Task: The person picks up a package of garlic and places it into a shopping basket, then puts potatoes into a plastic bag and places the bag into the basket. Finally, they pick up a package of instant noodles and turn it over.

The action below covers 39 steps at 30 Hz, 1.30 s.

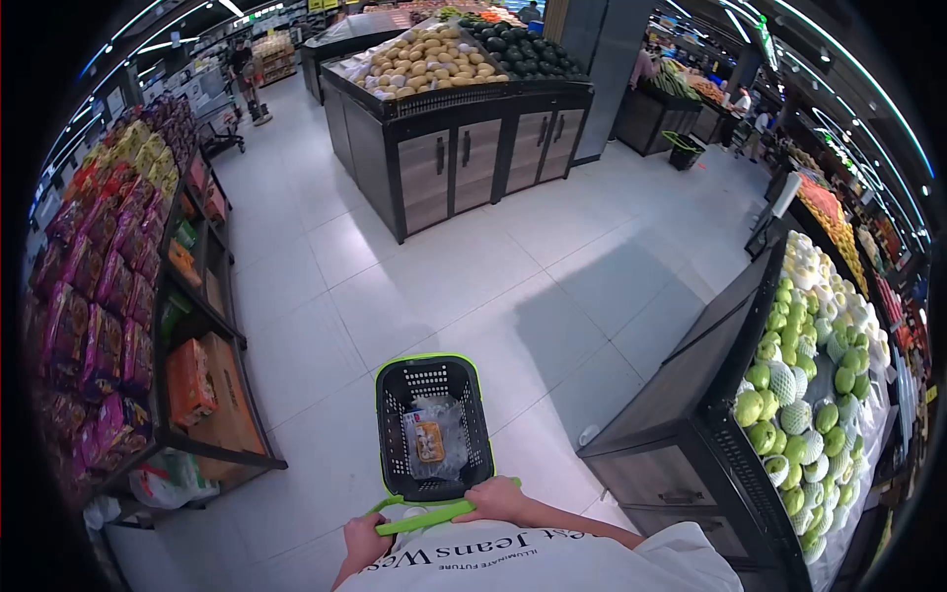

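A black shopping basket (385,434) with a lime-green rim stands in front of me, low in the view. Its green handle (426,517) runs across just below my chest. My left hand (365,543) is closed at the handle's left end, and my right hand (496,501) is wrapped round its right end. Inside the basket lies a clear plastic package with an orange-and-white label (430,442); what it contains is too small to make out.
A produce stand (424,168) with potatoes (434,59) and dark green produce (523,49) stands ahead. On the right is a stand of green fruit (789,395), some in foam nets. Shelves of purple bagged goods (104,345) line the left. A person (244,74) stands far left.
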Tool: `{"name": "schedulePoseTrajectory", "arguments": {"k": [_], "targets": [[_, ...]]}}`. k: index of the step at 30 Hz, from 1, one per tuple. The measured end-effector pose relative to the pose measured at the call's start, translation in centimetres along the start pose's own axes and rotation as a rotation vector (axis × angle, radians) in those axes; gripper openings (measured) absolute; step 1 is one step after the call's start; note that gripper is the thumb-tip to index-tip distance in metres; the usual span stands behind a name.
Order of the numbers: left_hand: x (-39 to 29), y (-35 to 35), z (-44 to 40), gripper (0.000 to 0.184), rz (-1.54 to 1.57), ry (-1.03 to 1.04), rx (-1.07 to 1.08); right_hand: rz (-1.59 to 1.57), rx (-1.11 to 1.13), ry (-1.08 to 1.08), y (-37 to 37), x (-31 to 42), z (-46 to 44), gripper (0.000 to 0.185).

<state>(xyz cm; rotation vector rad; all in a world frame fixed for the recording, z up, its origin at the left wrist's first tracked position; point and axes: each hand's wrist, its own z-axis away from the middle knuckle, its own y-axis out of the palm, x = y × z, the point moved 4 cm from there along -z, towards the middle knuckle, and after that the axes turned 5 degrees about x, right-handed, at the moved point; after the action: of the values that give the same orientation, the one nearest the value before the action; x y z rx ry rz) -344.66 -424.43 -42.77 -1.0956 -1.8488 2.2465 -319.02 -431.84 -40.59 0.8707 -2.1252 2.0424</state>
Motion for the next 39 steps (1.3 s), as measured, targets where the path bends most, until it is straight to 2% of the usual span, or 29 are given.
{"name": "schedulePoseTrajectory", "arguments": {"k": [3,9,11,13,17,21,24,30,33,35,36,39], "targets": [[0.1,1.9,0.7,0.008,0.018,-0.024,-0.196,-0.035,0.017,-0.059,-1.1,-1.2,-0.2,0.056],[-3.5,3.3,1.2,0.010,0.035,-0.115,-0.281,-0.031,0.059,-0.174,-2.2,-4.3,-0.4,0.057],[-4.9,3.5,1.0,0.010,0.049,-0.128,-0.282,-0.031,0.019,-0.210,-2.2,-5.6,-0.6,0.057],[-5.3,4.0,0.2,0.010,0.044,-0.143,-0.279,-0.011,0.073,-0.209,-3.4,-6.4,-1.1,0.058],[-6.5,5.5,-1.7,0.015,-0.008,-0.184,-0.169,0.013,0.098,-0.242,-6.1,-8.3,-2.3,0.059],[-5.9,6.5,-5.2,0.024,-0.037,-0.256,-0.060,0.055,-0.003,-0.295,-6.0,-12.0,-4.0,0.057],[-5.1,5.8,-7.8,0.025,0.012,-0.237,-0.116,0.051,-0.109,-0.328,-6.2,-13.3,-5.6,0.055],[-2.8,3.2,-12.0,0.024,0.023,-0.143,-0.078,0.091,0.022,-0.233,-7.2,-13.9,-10.8,0.055],[-2.9,1.8,-15.0,0.023,-0.021,-0.216,-0.042,0.127,0.063,-0.206,-6.9,-16.0,-13.7,0.058],[-2.7,1.2,-16.8,0.022,0.006,-0.202,-0.126,0.185,0.102,-0.187,-6.6,-17.4,-15.2,0.058],[-2.6,0.9,-17.2,0.021,0.016,-0.196,-0.166,0.149,0.069,-0.197,-7.0,-17.5,-15.8,0.061],[-2.9,-0.3,-18.3,0.017,0.063,-0.124,-0.230,0.092,0.169,-0.162,-8.1,-17.2,-16.6,0.061]]}}
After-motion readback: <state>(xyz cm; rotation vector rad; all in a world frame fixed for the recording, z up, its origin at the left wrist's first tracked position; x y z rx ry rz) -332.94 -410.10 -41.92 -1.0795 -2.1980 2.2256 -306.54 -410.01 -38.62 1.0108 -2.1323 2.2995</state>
